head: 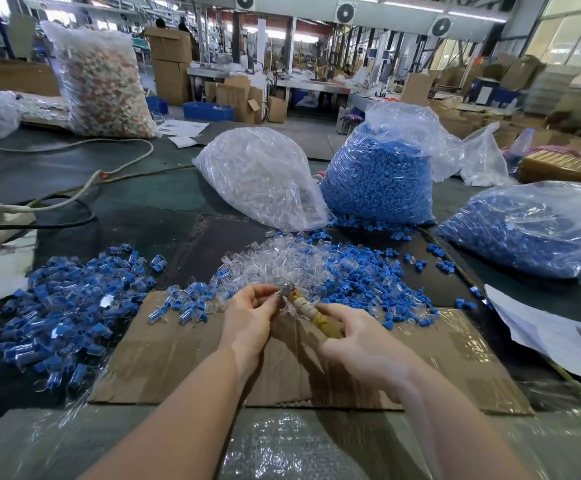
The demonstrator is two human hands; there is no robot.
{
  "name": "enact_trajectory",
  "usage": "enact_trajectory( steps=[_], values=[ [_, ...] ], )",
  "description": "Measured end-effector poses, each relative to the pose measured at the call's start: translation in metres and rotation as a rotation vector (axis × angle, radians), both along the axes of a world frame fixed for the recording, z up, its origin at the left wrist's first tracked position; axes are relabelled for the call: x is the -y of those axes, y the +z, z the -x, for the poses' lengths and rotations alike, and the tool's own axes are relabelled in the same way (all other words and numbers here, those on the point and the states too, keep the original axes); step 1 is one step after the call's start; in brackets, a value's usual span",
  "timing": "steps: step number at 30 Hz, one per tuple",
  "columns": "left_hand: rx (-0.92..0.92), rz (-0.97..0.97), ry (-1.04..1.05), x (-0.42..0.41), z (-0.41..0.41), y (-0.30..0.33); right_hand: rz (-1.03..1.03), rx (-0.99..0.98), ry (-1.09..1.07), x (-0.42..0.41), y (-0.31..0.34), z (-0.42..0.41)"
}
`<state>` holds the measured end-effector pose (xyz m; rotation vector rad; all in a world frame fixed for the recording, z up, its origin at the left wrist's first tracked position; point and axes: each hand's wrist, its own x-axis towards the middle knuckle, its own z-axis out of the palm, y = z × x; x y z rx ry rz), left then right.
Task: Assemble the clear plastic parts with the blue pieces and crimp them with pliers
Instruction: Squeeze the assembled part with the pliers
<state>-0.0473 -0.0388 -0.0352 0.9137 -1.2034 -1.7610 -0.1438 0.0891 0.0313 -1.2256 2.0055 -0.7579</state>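
Pliers (311,311), their handles wrapped in yellowish tape, sit in the right hand (358,344), whose fingers curl round the grip, with the metal nose pointing toward the left hand (249,318). The left hand's fingers are bent in around something small at the nose, probably one clear-and-blue assembly, though the part itself is too small and blurred to make out. Both hands hover over a cardboard sheet (185,358).

Only the head view is available. Just beyond the hands lies a loose pile of clear plastic parts (282,265), with blue pieces (361,275) spread to its right, and a heap of what look like joined pieces (60,299) to the left (the finished stock, I would judge).

The risks from here: the left fingertips lie very close to the nose, so a squeeze could pinch skin; a part seated crooked might crack or crimp askew; a slipped piece would vanish among the loose ones.
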Motion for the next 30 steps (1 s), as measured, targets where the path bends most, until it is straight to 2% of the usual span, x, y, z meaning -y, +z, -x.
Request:
enact_trajectory(
  steps=[4,6,10,12,15,20,23,27,30],
  values=[
    [-0.011,0.013,0.015,-0.002,-0.005,0.006,0.112,0.381,-0.158,-0.004,-0.002,0.004],
    [0.051,0.092,0.064,0.0,-0.011,0.01,0.166,0.402,-0.273,-0.003,-0.003,0.008],
    [0.465,0.426,0.366,0.02,-0.038,0.021,0.102,-0.167,-0.347,-0.003,-0.013,0.025],
    [0.717,0.57,0.457,0.031,-0.057,0.025,0.024,-0.372,-0.399,-0.006,-0.019,0.033],
    [1.012,0.701,0.519,0.044,-0.078,0.023,-0.028,-0.547,-0.463,-0.009,-0.025,0.04],
    [1.211,0.734,0.456,0.053,-0.089,0.014,-0.075,-0.676,-0.524,-0.011,-0.034,0.048],
    [1.219,0.752,0.454,0.05,-0.08,0.01,-0.093,-0.734,-0.523,-0.014,-0.037,0.05],
    [0.912,0.803,0.388,0.034,-0.057,0.014,-0.145,-0.808,-0.514,-0.016,-0.043,0.048],
    [0.724,0.882,0.209,0.014,-0.034,0.019,-0.179,-0.812,-0.514,-0.017,-0.047,0.047]
  ],
)
